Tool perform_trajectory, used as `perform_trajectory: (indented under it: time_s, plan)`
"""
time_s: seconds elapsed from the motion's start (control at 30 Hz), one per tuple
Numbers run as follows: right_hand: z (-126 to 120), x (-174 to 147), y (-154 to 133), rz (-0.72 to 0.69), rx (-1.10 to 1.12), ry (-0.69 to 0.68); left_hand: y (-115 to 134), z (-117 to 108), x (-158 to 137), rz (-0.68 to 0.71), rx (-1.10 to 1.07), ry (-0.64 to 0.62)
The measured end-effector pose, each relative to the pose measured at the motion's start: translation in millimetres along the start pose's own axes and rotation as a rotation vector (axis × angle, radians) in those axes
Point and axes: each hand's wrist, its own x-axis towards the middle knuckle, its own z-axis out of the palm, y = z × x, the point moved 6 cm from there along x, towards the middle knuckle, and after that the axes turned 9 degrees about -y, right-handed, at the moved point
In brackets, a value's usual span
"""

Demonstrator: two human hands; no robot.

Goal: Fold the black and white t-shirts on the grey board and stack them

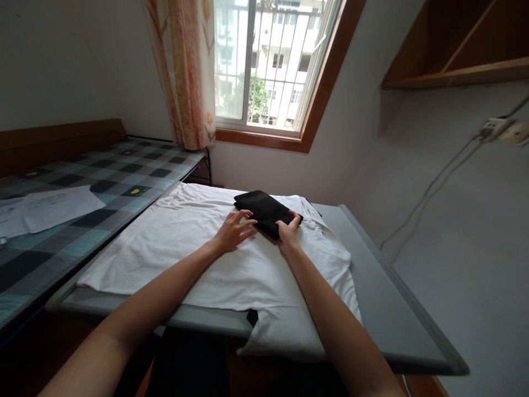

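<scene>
A flat black folded item (266, 211), which looks like cloth or a soft case, is held over a white T-shirt (198, 264) spread on the grey table. My right hand (288, 229) grips its near right corner, thumb on top. My left hand (235, 230) is at its left near edge, fingers apart and slightly curled; the fingertips are close to the edge, and I cannot tell whether they touch it. One sleeve of the shirt hangs over the table's front edge. A small dark patch (252, 317) shows beside that sleeve.
The grey table (372, 264) extends to the right, near the wall. On the left stands a bed with a checked mattress (95, 171) and papers (58, 209) on it. Behind are a curtain (188, 77) and a barred window (273, 71). Cables (430, 190) hang from a socket.
</scene>
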Motion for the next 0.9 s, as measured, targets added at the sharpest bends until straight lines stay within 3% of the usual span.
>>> perform_trajectory:
  time_s: [0.13,0.3,0.37,0.5,0.63,0.73,0.9]
  plan:
    - [-6,-1,-3,0.048,0.080,0.073,-8,-2,-1,-0.078,-0.003,0.031]
    - [-13,-3,-51,-0.202,0.112,-0.018,-16,-12,-2,-0.204,0.040,0.128]
    - [-20,-1,-61,-0.238,0.197,-0.075,-19,-20,-4,-0.281,0.067,0.181]
    - [-37,9,-40,-0.062,0.426,-0.205,-18,-31,-8,-0.299,0.079,0.242]
    - [-45,13,3,0.151,0.341,-0.281,-15,-28,-6,-0.216,0.002,0.175]
    - [-48,15,19,0.213,0.268,-0.262,-19,-19,-3,-0.211,-0.082,0.110]
    - [-48,16,22,0.258,0.327,-0.263,-27,-5,-1,-0.253,-0.123,0.032]
